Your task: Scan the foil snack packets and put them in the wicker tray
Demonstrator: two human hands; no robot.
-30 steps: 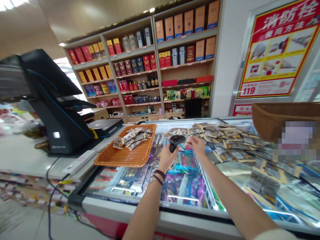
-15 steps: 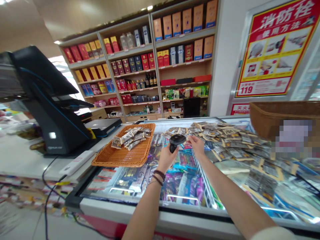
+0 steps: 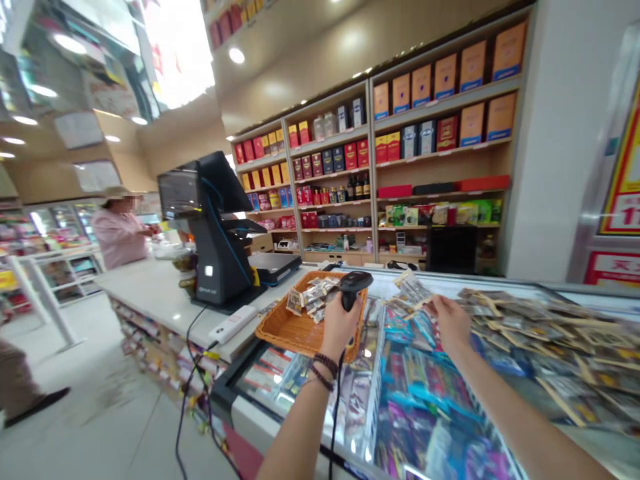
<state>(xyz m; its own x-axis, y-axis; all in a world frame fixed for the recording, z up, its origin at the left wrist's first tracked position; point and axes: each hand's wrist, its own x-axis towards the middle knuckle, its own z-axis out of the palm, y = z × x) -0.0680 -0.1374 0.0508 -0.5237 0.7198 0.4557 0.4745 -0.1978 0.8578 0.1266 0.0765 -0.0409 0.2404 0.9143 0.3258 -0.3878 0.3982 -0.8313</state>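
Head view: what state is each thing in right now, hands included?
Left hand: closed round the scanner's grip.
Scanner: held head up, cord hanging.
Right hand: pinching one packet.
Packet: raised at the fingertips, sealed or open unclear.
Basket: part filled with packets.
Pile: loose, heaped.
Freezer: stocked.
Ceiling light: on.
Screen: on or off unclear.
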